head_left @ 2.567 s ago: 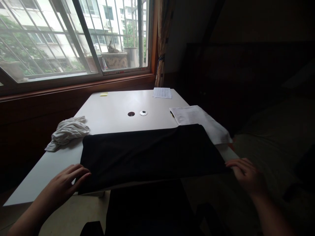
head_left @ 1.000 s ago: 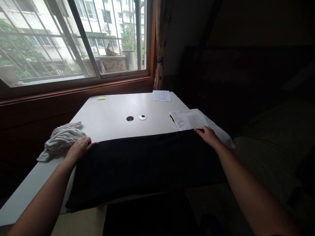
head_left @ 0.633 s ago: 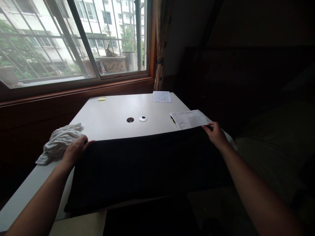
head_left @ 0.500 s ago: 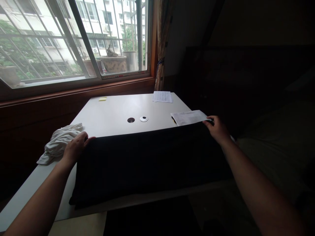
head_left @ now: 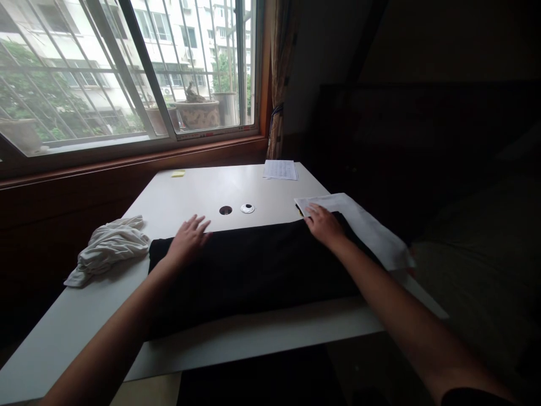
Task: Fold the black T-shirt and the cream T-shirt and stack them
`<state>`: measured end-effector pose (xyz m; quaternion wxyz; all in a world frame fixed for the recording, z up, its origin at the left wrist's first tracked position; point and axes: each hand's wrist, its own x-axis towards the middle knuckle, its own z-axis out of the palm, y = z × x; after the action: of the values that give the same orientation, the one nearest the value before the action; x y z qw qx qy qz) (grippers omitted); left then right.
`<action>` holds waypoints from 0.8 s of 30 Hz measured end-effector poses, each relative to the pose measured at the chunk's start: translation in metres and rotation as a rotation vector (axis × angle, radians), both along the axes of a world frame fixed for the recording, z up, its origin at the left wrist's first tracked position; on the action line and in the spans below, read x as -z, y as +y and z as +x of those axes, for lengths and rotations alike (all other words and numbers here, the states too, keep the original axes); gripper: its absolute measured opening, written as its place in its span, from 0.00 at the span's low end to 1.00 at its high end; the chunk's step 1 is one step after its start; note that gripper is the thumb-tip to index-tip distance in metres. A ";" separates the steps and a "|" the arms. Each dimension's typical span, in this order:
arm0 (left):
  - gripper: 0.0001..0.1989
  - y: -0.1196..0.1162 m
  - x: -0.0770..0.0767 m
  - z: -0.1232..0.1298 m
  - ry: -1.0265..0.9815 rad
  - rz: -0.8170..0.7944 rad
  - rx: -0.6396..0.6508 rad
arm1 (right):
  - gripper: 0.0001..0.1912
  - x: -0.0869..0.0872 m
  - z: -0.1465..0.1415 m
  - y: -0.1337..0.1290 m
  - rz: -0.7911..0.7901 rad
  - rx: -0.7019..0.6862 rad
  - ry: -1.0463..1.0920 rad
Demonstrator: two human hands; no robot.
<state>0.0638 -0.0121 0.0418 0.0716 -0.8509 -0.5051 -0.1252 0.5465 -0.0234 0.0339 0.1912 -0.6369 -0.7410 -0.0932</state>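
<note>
A black cloth (head_left: 253, 270), folded into a long rectangle, lies across the white table (head_left: 190, 192). Over its far edge on the left rests my left hand (head_left: 189, 239), its fingers spread and holding nothing. My right hand (head_left: 324, 224) is at the far edge on the right, fingers apart, on or just above the cloth. Beside and partly under the cloth's right end is a white sheet-like item (head_left: 363, 225). To the left of the cloth sits a crumpled pale cloth (head_left: 112, 248).
Papers (head_left: 280, 170) and a yellow note (head_left: 178, 173) lie near the table's far edge. A round hole (head_left: 225, 210) and a round white piece (head_left: 247, 208) are in mid-table. Behind stand a barred window (head_left: 194, 67) and a tied curtain (head_left: 276, 118).
Both hands have let go of the black cloth's far corners and moved inward. The cloth now lies flatter and shorter, its ends drawn in, and more of the white item on the right shows.
</note>
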 end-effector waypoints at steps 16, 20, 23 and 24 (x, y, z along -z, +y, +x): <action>0.35 -0.002 0.038 0.009 0.007 -0.359 -0.137 | 0.37 0.031 0.080 -0.002 -0.386 0.176 0.034; 0.34 -0.001 0.040 -0.020 0.003 -0.344 -0.212 | 0.37 0.040 0.102 -0.003 -0.346 0.230 0.103; 0.33 0.001 0.043 -0.038 -0.002 -0.331 -0.231 | 0.36 0.045 0.106 -0.006 -0.314 0.243 0.117; 0.32 0.001 0.044 -0.041 -0.004 -0.325 -0.234 | 0.36 0.046 0.106 -0.007 -0.302 0.243 0.119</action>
<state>0.0224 -0.0107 -0.0022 -0.0538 -0.7865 -0.6143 -0.0345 0.6529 -0.0300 -0.0121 0.1242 -0.7474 -0.6517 0.0343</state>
